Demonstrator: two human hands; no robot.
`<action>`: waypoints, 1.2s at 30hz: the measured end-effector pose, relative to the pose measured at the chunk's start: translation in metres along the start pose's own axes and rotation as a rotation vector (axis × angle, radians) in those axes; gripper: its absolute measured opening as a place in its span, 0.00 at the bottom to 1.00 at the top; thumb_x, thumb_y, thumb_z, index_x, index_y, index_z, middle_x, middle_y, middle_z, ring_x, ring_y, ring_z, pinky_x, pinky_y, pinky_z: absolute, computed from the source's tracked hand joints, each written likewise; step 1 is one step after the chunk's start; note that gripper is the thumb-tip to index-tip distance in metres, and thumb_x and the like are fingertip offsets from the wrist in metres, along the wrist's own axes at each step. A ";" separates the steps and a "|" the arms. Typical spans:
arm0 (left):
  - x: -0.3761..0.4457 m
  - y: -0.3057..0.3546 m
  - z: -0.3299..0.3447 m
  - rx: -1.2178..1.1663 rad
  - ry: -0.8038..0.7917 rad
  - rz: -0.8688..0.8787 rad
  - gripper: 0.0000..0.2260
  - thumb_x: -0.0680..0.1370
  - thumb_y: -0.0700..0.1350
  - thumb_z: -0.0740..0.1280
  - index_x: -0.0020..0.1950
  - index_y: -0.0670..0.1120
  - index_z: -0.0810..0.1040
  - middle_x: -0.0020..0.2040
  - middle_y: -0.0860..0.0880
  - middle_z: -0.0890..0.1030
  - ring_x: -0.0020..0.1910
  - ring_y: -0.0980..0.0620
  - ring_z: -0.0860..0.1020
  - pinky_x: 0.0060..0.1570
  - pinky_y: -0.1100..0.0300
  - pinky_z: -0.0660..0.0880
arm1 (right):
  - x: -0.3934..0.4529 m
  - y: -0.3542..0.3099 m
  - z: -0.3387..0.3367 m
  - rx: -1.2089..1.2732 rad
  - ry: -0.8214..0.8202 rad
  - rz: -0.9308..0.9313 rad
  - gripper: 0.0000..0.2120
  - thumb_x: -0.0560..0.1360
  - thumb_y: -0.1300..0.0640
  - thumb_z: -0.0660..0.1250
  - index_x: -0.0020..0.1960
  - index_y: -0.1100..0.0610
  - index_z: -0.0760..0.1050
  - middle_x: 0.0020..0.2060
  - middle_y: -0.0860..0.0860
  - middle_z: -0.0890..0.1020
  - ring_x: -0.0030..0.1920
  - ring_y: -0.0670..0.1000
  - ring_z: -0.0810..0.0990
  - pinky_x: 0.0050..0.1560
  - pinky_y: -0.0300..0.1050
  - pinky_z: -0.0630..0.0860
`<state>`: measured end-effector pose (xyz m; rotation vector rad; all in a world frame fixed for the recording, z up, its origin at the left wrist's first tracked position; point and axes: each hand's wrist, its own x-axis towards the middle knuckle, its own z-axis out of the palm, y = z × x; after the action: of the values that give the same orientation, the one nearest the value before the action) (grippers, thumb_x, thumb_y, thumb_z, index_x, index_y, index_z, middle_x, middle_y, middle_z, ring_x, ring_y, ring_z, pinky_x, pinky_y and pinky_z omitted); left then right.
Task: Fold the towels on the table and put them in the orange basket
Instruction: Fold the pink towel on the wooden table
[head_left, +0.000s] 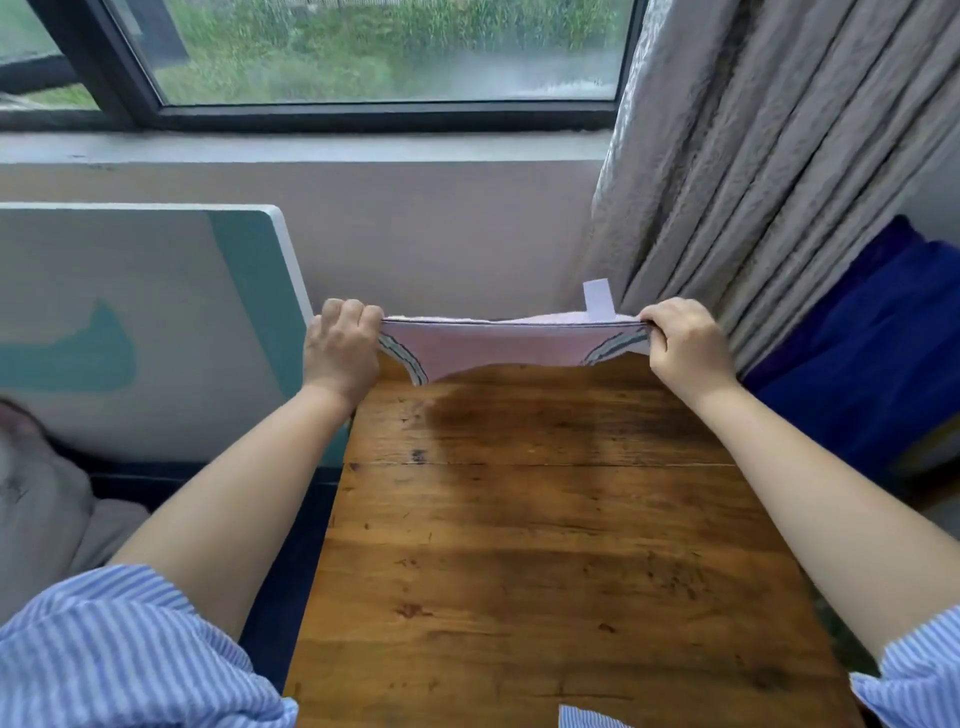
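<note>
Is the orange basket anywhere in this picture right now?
No, only the wooden table, the window, the curtain and the pink towel held between the left hand and right hand show.

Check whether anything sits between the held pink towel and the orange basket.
Cannot tell: no orange basket is in view. Both hands, left and right, pinch the pink towel with grey curved stripes by its corners, stretched above the far end of the brown wooden table.

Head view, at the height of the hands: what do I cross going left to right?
White-and-teal painted board → left hand → pink towel with grey curved stripes → right hand → grey pleated curtain → dark blue fabric.
</note>
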<state>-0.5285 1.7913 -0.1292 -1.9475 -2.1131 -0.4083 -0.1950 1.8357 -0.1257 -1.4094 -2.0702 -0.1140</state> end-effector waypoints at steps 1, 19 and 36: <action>-0.014 -0.004 0.012 0.012 -0.062 0.066 0.15 0.74 0.30 0.58 0.59 0.36 0.74 0.56 0.37 0.76 0.59 0.39 0.69 0.55 0.48 0.64 | -0.016 0.003 0.005 -0.008 -0.034 -0.038 0.08 0.68 0.75 0.63 0.45 0.71 0.79 0.39 0.67 0.81 0.43 0.67 0.79 0.44 0.57 0.77; -0.201 0.023 0.138 0.289 -1.310 0.555 0.12 0.77 0.33 0.56 0.57 0.41 0.72 0.55 0.43 0.75 0.53 0.44 0.74 0.47 0.55 0.73 | -0.244 0.021 0.092 -0.247 -1.144 -0.040 0.13 0.74 0.62 0.57 0.54 0.59 0.77 0.53 0.53 0.77 0.56 0.54 0.71 0.52 0.44 0.71; -0.149 0.023 0.170 -0.232 -0.716 0.092 0.11 0.79 0.41 0.56 0.50 0.38 0.76 0.47 0.42 0.75 0.50 0.44 0.74 0.43 0.54 0.74 | -0.161 0.015 0.144 -0.126 -0.913 0.072 0.11 0.76 0.61 0.59 0.53 0.62 0.78 0.49 0.57 0.80 0.50 0.55 0.76 0.50 0.47 0.75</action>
<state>-0.4907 1.7159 -0.3404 -2.6042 -2.4350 0.0976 -0.2073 1.7689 -0.3314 -1.8210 -2.7440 0.5354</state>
